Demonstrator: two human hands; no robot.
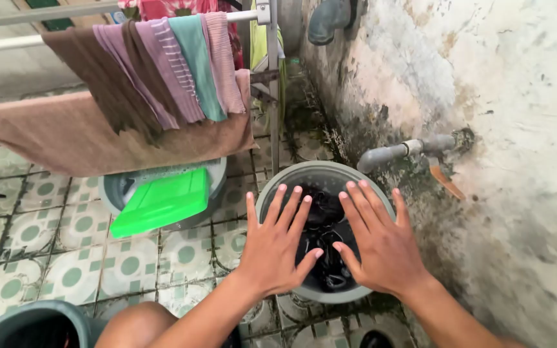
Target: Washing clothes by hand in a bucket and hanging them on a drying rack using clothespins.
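Patterned tile floor point(66, 258), stained wall point(517, 96), left hand point(275, 248) and right hand point(381, 248) spread above grey bucket point(278, 183)

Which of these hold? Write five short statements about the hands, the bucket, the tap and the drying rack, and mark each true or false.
1. Both hands, left hand and right hand, are spread open above the grey bucket. True.
2. The bucket holds white cloth. False: the dark laundry in it looks black and wet.
3. A grey tap juts from the stained wall over the bucket. True.
4. The green washboard lies flat on the tiled floor. False: it rests across the rim of a second grey basin.
5. The drying rack is bare. False: the towels, brown, purple and teal, hang over it.
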